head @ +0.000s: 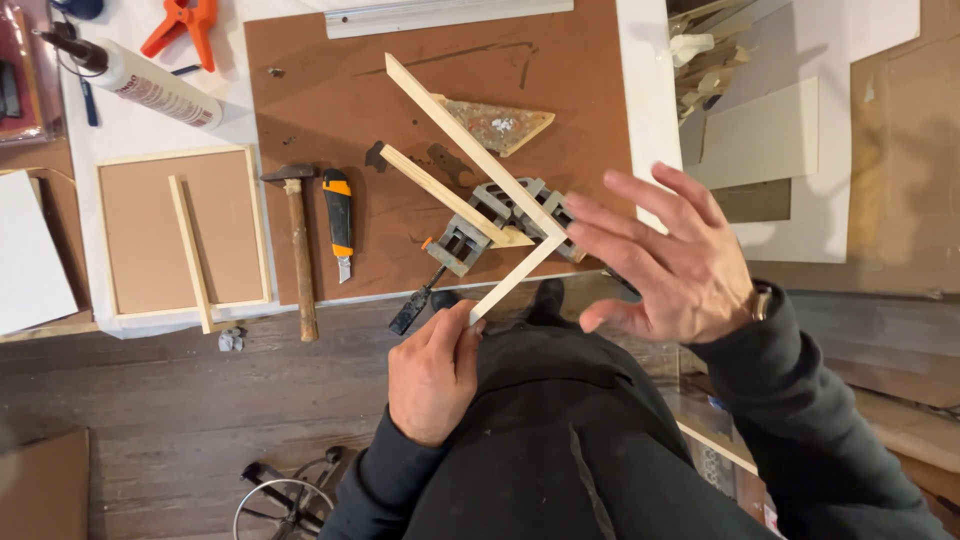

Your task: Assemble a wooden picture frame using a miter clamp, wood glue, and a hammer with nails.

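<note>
Corner clamp (505, 222) partly hidden under crossing wood strips (470, 150); right hand (675, 260) covering its far side. Orange spring clamp (185, 22) cut off by top edge.

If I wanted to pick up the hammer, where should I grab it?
Probably best to grab the hammer by its long wooden handle, near the lower end, coming from the table's front edge. The handle points toward that edge and overhangs it, while the heavy metal head lies at the far end, close beside the utility knife.

A pale wooden strip (515, 280) — thin, slanting off the board's edge — meets a longer strip (470, 145) at the grey corner clamp (500, 215).
</note>
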